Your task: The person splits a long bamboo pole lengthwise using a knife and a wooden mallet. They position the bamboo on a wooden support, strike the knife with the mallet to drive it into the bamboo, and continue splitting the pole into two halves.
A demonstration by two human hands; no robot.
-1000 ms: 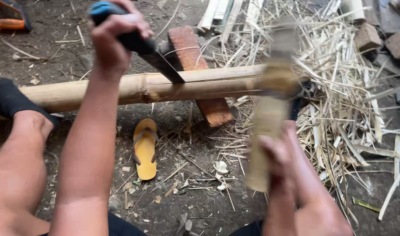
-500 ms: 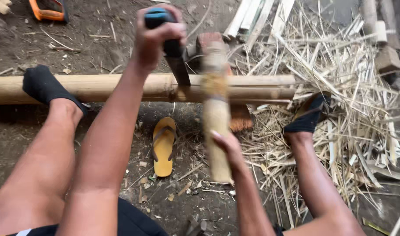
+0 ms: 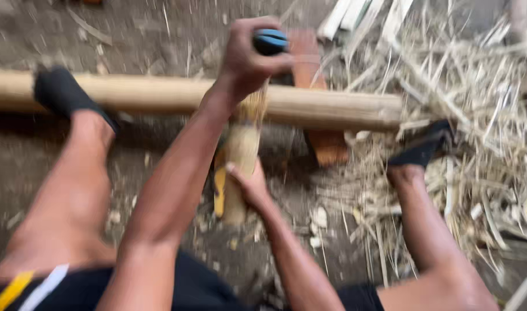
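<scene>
My left hand (image 3: 246, 57) grips the blue handle (image 3: 270, 41) of a knife held over a long bamboo pole (image 3: 332, 109) that lies across the ground. The blade is hidden behind my hand. My right hand (image 3: 249, 184) holds a short wooden club (image 3: 240, 161) upright, its frayed top just below my left hand and against the pole. Both my feet in black socks rest at the pole, one on the left (image 3: 62, 95), one on the right (image 3: 424, 150).
A reddish brick (image 3: 324, 144) sits under the pole. A yellow sandal (image 3: 219, 190) lies behind the club. Bamboo shavings and strips (image 3: 476, 115) pile up on the right. White split slats (image 3: 361, 17) lie at the top.
The club has swung from the right across to the middle, now under my left hand. The view has shifted so the pole and knife sit more central.
</scene>
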